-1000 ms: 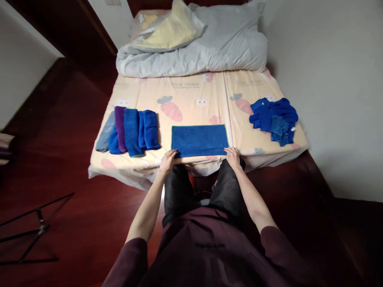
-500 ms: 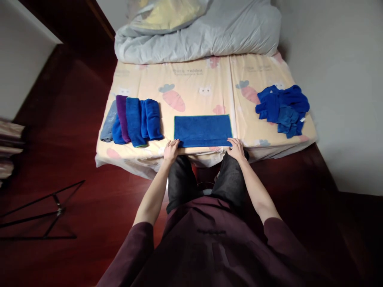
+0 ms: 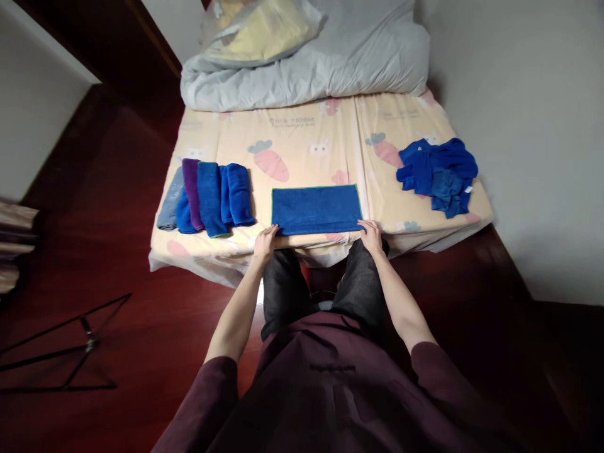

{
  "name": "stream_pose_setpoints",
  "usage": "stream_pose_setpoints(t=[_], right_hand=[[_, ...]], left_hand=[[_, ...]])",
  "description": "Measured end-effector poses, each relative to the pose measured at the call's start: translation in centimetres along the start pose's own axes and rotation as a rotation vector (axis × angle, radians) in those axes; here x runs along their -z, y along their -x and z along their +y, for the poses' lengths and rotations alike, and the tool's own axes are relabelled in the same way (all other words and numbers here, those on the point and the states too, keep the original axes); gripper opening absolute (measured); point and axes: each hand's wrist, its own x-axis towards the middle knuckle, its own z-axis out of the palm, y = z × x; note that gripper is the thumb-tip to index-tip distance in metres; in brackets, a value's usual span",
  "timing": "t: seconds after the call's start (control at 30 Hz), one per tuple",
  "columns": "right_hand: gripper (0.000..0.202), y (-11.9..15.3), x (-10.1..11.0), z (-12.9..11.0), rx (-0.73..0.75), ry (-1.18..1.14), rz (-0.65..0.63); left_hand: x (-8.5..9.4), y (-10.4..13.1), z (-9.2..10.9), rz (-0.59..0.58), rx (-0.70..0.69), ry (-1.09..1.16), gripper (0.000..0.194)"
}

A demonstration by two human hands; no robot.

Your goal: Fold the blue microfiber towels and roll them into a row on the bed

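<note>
1. A blue towel lies flat near the front edge of the bed.
2. The left hand, fingers partly curled, touches its near left corner; the right hand, similarly curled, touches the near right. I cannot tell whether either pinches the cloth.
3. Folded towels lie to the left, crumpled cloths to the right.
4. A quilt lies beyond.

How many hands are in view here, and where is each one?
2. The left hand is at the near left corner of the middle blue cloth; the right hand is at its near right corner. Neither is hidden.
</note>
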Motion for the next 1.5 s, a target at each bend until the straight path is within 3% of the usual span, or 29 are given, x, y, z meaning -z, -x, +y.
stream_pose_setpoints(t=[0.13,0.3,0.53,0.77,1.1,1.3,1.5], right_hand=[[0.045,0.3,0.1,-0.4,-0.002,-0.011,0.042],[0.035,0.4,0.2,-0.4,-0.001,-0.036,0.042],[0.031,0.2,0.0,0.4,-0.126,-0.108,0.066],[0.035,-0.1,0.1,0.6,-0.222,-0.132,0.08],[0.039,-0.3,-0.1,0.7,-0.221,-0.142,0.048],[0.043,-0.2,-0.2,1.2,-0.192,-0.209,0.109],[0.049,-0.4,-0.1,1.0,-0.228,-0.23,0.091]], left_hand=[[0.6,0.9,0.3,0.005,0.03,-0.019,0.065],[0.8,1.6,0.5,0.169,0.144,0.103,0.048],[-0.3,-0.1,0.0,0.36,0.245,0.425,0.022],[-2.1,-0.5,-1.7,0.419,0.359,0.624,0.028],[-1.5,-0.3,-3.2,0.446,0.345,0.599,0.04],[-1.8,-0.5,-3.2,0.457,0.426,0.516,0.034],[-1.6,0.1,-2.1,0.425,0.394,0.458,0.032]])
